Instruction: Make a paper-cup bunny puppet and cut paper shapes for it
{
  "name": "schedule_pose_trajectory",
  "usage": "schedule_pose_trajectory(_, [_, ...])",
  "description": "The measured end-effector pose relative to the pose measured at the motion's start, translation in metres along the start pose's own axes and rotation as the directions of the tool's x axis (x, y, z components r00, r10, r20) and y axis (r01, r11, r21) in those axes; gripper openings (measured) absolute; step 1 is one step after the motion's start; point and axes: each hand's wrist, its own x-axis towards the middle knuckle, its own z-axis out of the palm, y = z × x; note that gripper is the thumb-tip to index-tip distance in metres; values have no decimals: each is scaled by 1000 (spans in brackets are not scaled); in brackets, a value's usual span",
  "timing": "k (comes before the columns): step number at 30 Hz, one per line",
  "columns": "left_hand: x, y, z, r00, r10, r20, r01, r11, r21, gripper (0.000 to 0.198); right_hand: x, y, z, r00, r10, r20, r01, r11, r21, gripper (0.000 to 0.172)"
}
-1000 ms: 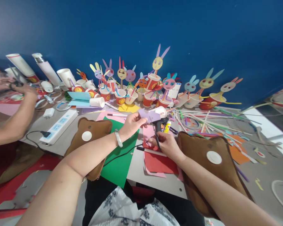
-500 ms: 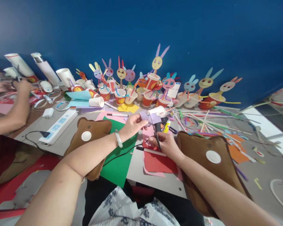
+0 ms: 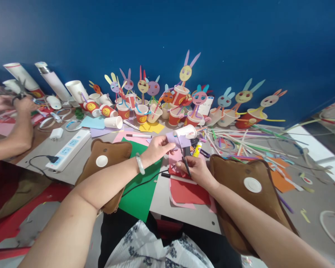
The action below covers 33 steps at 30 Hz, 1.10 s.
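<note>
Purple paper (image 3: 185, 141) is pinched between the thumb and fingers of my left hand (image 3: 159, 148), above the middle of the table. Just to its right and nearer to me, my right hand (image 3: 197, 170) is closed on black scissors (image 3: 186, 163), whose blades point up to the paper. Red paper (image 3: 190, 192) lies under my right hand, with a black-and-white marker (image 3: 181, 178) across it. A yellow glue stick (image 3: 197, 149) is just beyond my right hand. Green paper (image 3: 138, 190) lies below my left forearm.
Paper cups with rabbit-faced figures (image 3: 194, 118) line the blue wall. Brown cushions (image 3: 237, 182) lie under both forearms. A power strip (image 3: 69, 150) sits left, coloured strips (image 3: 248, 143) right. At far left, another person's hands (image 3: 25, 104) hold scissors (image 3: 21, 89).
The light-blue paper at the left has dropped flatter, showing more of the red cups behind it. The other person's scissors are raised and opened. My hands have barely moved.
</note>
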Motion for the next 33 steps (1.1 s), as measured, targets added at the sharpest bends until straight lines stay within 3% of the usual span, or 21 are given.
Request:
schedule_pose_trajectory(9, [0,0,0,999,-16,-42,16,1000,0,16,-1,-3,0,998,66,-14,-66,997,-31,47])
schedule_pose_trajectory(18, [1,0,1,998,-34,-48,32,999,-41,19,-2,-3,-3,998,24,-52,-29,995,-91,49])
schedule_pose_trajectory(24, [-1,1,0,990,-55,129,57,998,-13,18,-3,-7,-6,975,-48,-218,54,998,21,47])
schedule_pose_trajectory(28, [-1,0,-1,983,-40,177,45,999,-26,15,-5,-12,-11,987,-47,-153,52,998,33,43])
schedule_pose_trajectory(33, [2,4,-5,995,-79,59,82,995,-51,17,-4,-13,-14,994,-95,-59,92,995,-41,43])
